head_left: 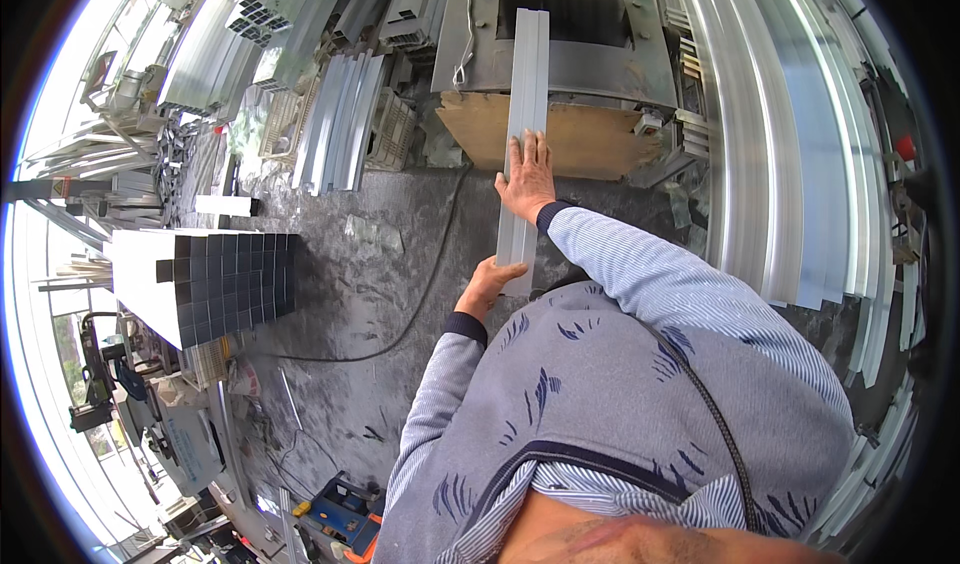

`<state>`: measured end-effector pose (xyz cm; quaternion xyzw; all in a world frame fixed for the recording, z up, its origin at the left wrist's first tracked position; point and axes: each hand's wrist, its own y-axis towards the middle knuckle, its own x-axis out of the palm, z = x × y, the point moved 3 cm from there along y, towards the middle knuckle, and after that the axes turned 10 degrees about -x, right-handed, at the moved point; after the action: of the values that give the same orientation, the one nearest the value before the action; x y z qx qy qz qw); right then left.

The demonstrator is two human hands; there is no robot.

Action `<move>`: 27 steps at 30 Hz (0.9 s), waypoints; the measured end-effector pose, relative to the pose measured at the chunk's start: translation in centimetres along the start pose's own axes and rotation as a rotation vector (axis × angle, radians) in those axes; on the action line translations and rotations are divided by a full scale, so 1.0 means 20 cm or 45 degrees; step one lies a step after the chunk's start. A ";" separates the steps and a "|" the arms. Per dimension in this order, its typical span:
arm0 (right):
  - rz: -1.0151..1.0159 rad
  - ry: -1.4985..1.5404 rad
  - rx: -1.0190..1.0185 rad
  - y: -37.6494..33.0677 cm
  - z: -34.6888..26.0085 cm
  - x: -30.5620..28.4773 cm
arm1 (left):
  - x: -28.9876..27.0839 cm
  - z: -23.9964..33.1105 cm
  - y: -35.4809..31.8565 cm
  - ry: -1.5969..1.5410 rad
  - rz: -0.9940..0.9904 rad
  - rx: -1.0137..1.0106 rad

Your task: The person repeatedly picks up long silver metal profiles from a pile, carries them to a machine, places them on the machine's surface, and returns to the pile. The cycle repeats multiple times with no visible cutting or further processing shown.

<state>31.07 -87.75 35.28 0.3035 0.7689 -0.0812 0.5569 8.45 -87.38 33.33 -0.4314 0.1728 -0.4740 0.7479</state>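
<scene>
A long, pale grey metal profile [529, 74] with ridges along its length extends away from my body. Its far end overlaps the dark opening of a grey metal box [590, 69]. At the near end, my left hand [490, 286] grips the profile's left edge, thumb on top and the other fingers mostly hidden below. Farther along it, my right hand [530, 177] lies flat on the upper face with fingers stretched forward. Whether the far end touches the box cannot be told from here.
A brown board [580, 142] sits below the box opening. Long metal profiles [750, 134] are stacked at right, and bundled ones [335, 124] at far left. A block of stacked dark-ended tubes [235, 279] stands left. A black cable [432, 299] crosses the floor; a blue toolbox [343, 514] lies near.
</scene>
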 end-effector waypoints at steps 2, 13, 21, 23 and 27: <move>-0.007 0.015 -0.002 -0.07 -0.04 0.02 | -0.02 -0.06 -0.05 -0.001 -0.003 -0.001; -0.030 0.907 0.488 -0.37 0.14 0.02 | -0.09 -0.27 -0.19 -0.067 -0.090 -0.018; -0.392 2.235 1.134 -0.54 0.08 0.24 | -0.13 -0.29 -0.22 -0.242 0.160 -0.074; -0.325 2.134 1.111 -0.54 0.07 0.25 | -0.16 -0.28 -0.20 -0.150 0.083 0.054; -0.227 1.817 1.035 -0.54 0.04 0.25 | -0.17 -0.30 -0.15 -0.018 0.057 0.145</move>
<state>24.80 -94.91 28.15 0.3976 0.8696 -0.1846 -0.2272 1.24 -87.91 31.82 -0.3874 0.1499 -0.4633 0.7828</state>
